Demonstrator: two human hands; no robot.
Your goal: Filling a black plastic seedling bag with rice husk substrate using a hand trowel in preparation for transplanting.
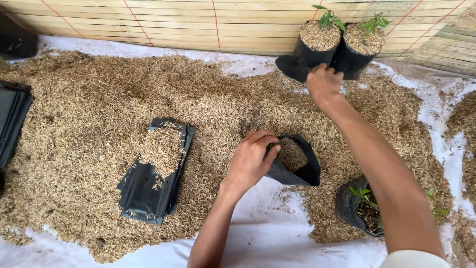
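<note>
My left hand (252, 159) grips the rim of an open black plastic grow bag (297, 171) that lies tilted on the husk pile, partly filled with rice husk. My right hand (323, 85) reaches far forward and touches the base of a filled black bag (312, 52) holding a small green seedling (329, 19). A second filled bag with a seedling (356, 54) stands right beside it against the wall.
A wide pile of rice husk (99, 124) covers a white sheet (258, 233). A stack of flat black bags (148, 188) lies at centre left, dusted with husk. More flat black bags (12, 119) sit at the left edge. Another seedling bag (357, 206) lies under my right forearm. A bamboo wall (198, 25) runs behind.
</note>
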